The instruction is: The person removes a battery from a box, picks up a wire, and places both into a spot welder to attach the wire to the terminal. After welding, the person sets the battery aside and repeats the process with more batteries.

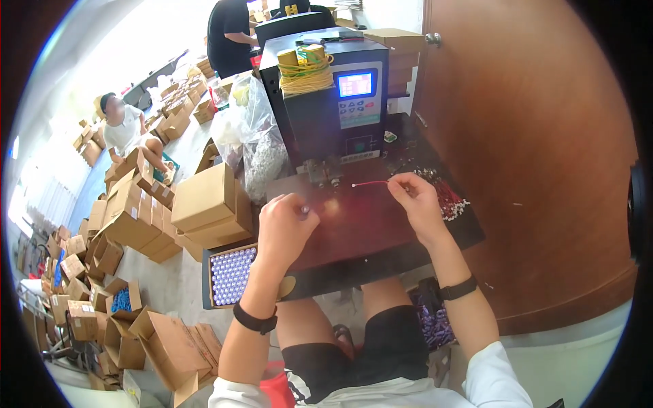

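My left hand (284, 230) is closed round a small cylindrical battery cell (305, 210), of which only the end shows. Between the thumb and fingers of my right hand (415, 202) is a thin red wire (371, 182) that points left, with a small pale tip. Both hands hover over the dark red tabletop (360, 231), just in front of the metal electrodes (326, 175) of a black bench machine (313, 122). Beside my left wrist stands a box of upright purple-and-white cells (231, 275). More red wires with white connectors (450, 200) lie heaped right of my right hand.
The machine carries a lit screen (356, 84) and a coil of yellow cord (304, 76). A brown door (524, 136) stands close on the right. Purple cells (435, 316) fill a container below the table's right side. Cardboard boxes (211, 204) crowd the left floor; two people are farther back.
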Available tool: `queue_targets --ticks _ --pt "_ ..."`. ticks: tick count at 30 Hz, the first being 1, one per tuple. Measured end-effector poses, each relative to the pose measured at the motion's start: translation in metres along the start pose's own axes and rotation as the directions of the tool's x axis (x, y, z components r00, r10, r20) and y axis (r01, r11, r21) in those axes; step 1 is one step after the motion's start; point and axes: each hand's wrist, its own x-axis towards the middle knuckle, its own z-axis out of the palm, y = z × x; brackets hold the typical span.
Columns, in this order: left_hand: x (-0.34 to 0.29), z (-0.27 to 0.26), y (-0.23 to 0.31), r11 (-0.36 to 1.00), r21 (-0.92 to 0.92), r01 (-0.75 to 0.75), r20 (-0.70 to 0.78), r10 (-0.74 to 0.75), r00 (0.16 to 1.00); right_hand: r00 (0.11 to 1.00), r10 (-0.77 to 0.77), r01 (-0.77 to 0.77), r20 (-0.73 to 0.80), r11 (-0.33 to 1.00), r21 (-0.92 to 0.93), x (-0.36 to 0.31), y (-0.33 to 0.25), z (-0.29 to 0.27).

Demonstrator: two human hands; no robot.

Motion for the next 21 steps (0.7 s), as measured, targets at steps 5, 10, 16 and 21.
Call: queue_targets --ticks 5,10,16,21 --pt "-0.008 0.009 -0.011 0.973 -0.165 0.164 0.062 -0.155 0.986 1.0 0.02 -0.021 0.018 1.0 0.018 0.003 0.008 -0.001" --pt "-0.001 0.019 -0.011 0.984 -0.161 0.075 0.084 -0.062 0.995 1.0 0.012 -0.012 -0.002 0.999 0.031 0.005 0.005 0.005" --pt "0.016 0.043 -0.008 0.98 -0.191 0.057 0.073 -0.044 0.996 1.0 0.019 -0.019 -0.02 1.0 0.011 0.007 0.007 0.005" --pt "0.02 0.049 -0.011 0.978 -0.196 0.071 0.081 -0.056 0.995 0.999 0.015 -0.015 -0.029 1.0 -0.017 0.009 0.008 0.005"
